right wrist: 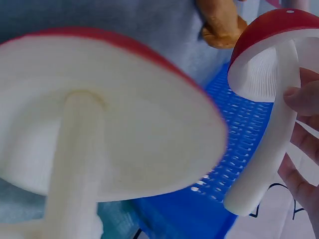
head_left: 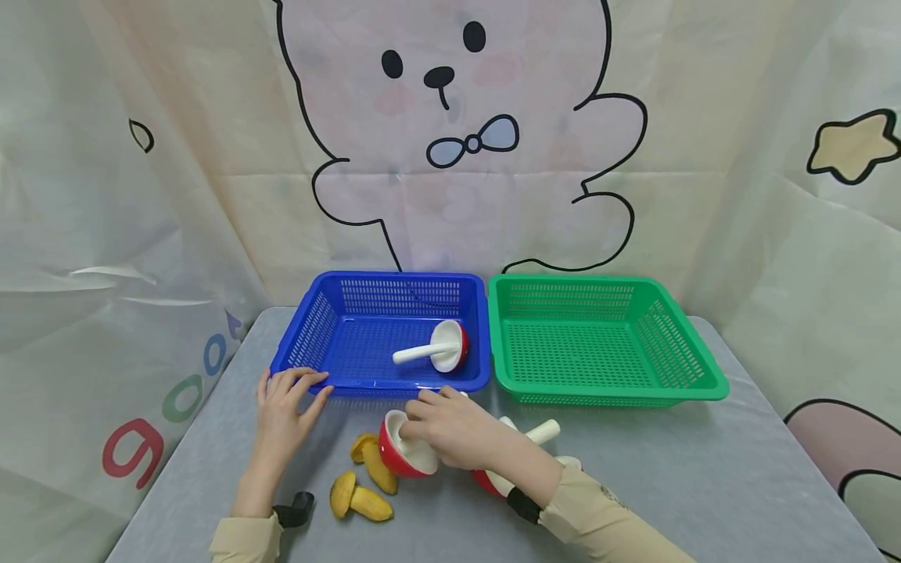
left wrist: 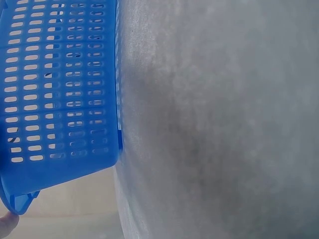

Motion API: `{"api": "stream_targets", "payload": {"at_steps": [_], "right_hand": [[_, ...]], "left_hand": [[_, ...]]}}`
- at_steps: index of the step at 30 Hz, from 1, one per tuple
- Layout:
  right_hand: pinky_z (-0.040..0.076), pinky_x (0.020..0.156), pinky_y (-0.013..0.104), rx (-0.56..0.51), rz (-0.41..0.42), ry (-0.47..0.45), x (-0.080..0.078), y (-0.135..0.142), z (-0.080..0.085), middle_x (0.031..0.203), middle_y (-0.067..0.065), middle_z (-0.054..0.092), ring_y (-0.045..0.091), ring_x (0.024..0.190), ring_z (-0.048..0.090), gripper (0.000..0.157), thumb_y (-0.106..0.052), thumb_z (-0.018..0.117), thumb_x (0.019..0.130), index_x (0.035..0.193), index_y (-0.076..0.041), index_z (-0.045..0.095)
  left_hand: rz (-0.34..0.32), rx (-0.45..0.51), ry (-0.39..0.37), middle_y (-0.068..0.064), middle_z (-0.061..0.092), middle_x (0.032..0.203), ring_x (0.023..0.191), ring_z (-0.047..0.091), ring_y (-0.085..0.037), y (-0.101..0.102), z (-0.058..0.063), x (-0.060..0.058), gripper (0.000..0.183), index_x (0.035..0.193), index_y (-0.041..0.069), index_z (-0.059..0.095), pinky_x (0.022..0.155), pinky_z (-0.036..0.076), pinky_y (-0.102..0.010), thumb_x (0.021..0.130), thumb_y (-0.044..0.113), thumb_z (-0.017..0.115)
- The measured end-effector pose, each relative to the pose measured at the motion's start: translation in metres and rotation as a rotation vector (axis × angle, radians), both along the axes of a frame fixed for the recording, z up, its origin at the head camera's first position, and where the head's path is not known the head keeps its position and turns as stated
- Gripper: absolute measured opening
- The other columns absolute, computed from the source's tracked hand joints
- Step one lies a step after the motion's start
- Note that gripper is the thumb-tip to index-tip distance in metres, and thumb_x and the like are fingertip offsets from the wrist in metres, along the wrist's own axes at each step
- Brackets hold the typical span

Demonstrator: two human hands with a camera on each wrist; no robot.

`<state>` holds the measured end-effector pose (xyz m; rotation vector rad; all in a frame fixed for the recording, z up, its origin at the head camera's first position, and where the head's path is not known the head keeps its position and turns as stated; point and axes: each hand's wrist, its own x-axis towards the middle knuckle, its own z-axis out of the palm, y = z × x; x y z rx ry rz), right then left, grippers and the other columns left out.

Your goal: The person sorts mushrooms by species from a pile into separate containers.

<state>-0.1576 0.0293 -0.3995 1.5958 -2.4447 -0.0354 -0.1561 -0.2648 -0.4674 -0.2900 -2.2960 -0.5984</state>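
Observation:
My right hand (head_left: 454, 428) grips the white stem of a red-capped toy mushroom (head_left: 403, 461) just before the blue basket's front rim. In the right wrist view, the thumb presses on that mushroom's stem (right wrist: 264, 154). My left hand (head_left: 283, 410) rests its fingers on the front left corner of the blue basket (head_left: 362, 338); one fingertip (left wrist: 7, 223) shows at the rim in the left wrist view. Another red-capped mushroom (head_left: 449, 346) lies on its side inside that basket. More red-capped mushrooms (head_left: 543, 432) lie on the table, partly hidden by my right forearm.
A green basket (head_left: 573, 344) stands right beside the blue one. Two yellow toy mushrooms, one nearer (head_left: 360, 500) and one farther (head_left: 380, 469), lie on the grey table (head_left: 655, 485) between my arms. Behind the baskets hangs a printed curtain (head_left: 535, 219).

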Motion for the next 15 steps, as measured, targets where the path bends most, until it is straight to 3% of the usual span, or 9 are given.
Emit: {"api": "stream_targets", "payload": {"at_steps": [9, 15], "right_hand": [[0.044, 0.075, 0.023, -0.042, 0.000, -0.012, 0.003, 0.001, 0.023, 0.100, -0.009, 0.060, 0.010, 0.094, 0.051, 0.032, -0.014, 0.072, 0.080, 0.108, -0.030, 0.066], [0.048, 0.077, 0.021, -0.061, -0.037, -0.064, -0.005, 0.003, 0.033, 0.102, -0.008, 0.062, 0.011, 0.098, 0.053, 0.032, -0.015, 0.073, 0.081, 0.110, -0.028, 0.066]], "left_hand": [[0.001, 0.002, -0.011, -0.012, 0.064, 0.101, 0.100, 0.054, -0.034, 0.000, -0.001, 0.000, 0.026, 0.100, 0.008, 0.072, 0.110, 0.018, -0.070, 0.074, 0.007, 0.080], [-0.002, 0.005, -0.001, -0.013, 0.064, 0.100, 0.100, 0.054, -0.035, 0.001, 0.000, 0.000, 0.026, 0.099, 0.007, 0.072, 0.110, 0.018, -0.070, 0.074, 0.006, 0.080]]}}
